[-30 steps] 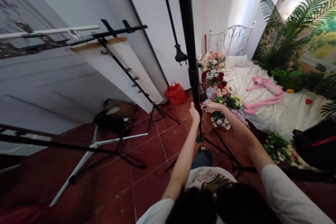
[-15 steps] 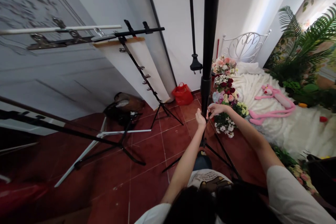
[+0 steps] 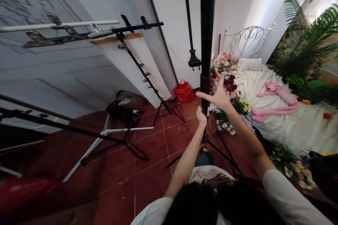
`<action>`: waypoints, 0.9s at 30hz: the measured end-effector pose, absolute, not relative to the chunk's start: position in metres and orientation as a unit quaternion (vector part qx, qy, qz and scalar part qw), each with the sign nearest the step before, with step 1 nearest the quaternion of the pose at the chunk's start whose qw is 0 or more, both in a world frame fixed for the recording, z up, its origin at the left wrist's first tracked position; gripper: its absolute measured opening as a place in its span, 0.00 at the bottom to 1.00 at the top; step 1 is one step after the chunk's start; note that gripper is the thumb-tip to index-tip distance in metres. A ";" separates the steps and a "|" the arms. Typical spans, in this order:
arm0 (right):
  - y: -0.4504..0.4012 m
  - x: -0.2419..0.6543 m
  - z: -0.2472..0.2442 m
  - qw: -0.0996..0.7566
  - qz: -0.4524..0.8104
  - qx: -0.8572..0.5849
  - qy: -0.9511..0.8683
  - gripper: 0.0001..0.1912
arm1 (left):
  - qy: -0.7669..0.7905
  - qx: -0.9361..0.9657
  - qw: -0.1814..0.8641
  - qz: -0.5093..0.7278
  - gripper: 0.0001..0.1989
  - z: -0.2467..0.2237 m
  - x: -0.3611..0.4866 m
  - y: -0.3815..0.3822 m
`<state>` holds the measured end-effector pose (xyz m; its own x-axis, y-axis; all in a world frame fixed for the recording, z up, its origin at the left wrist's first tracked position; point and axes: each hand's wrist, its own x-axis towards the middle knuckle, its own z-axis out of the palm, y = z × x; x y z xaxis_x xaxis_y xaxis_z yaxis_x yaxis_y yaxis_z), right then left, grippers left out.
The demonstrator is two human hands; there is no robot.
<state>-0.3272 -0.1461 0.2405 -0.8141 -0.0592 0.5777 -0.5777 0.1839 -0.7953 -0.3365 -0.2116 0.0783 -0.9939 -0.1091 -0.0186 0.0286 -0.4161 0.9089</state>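
A black stand pole [image 3: 206, 24] rises upright in front of me, with a collar partway up and tripod legs near my feet. My left hand [image 3: 202, 116] is wrapped round the thinner, lower part of the pole. Higher up, my right hand [image 3: 218, 93] is spread beside the pole just below its collar, thumb stretched across in front and fingers raised on the right side. A black power plug [image 3: 194, 59] dangles on its cord to the left of the pole.
Left stand more tripods, a white backdrop roll [image 3: 137, 66] with clips and a red bag [image 3: 184, 91]. On the right are flowers [image 3: 232, 81], a white blanket [image 3: 280, 126] with a pink plush toy [image 3: 283, 102], and palm leaves [image 3: 303, 38].
My right hand has moved up the pole from beside my left hand, and its fingers have spread. My left hand has stayed on the pole. The view has shifted slightly.
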 end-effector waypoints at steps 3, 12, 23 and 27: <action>-0.168 -0.340 0.256 0.252 0.594 0.167 -0.745 0.38 | -0.536 0.028 0.037 -0.843 0.31 0.080 -0.335 -0.215; -0.164 -0.333 0.197 0.212 0.574 0.105 -0.784 0.12 | -0.546 0.054 0.003 -0.836 0.25 0.048 -0.339 -0.228; -0.136 -0.323 0.131 0.085 0.565 0.162 -0.804 0.23 | -0.669 0.063 0.076 -0.737 0.20 0.030 -0.335 -0.227; -0.095 -0.319 0.113 -0.007 0.606 0.188 -0.773 0.32 | -0.645 0.047 0.078 -0.758 0.18 0.037 -0.331 -0.226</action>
<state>-0.3187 -0.0952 0.1130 -0.9293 -0.2993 0.2165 -0.2819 0.1959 -0.9392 -0.3307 -0.2263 0.0366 -0.9833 -0.1797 0.0294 0.0577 -0.1546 0.9863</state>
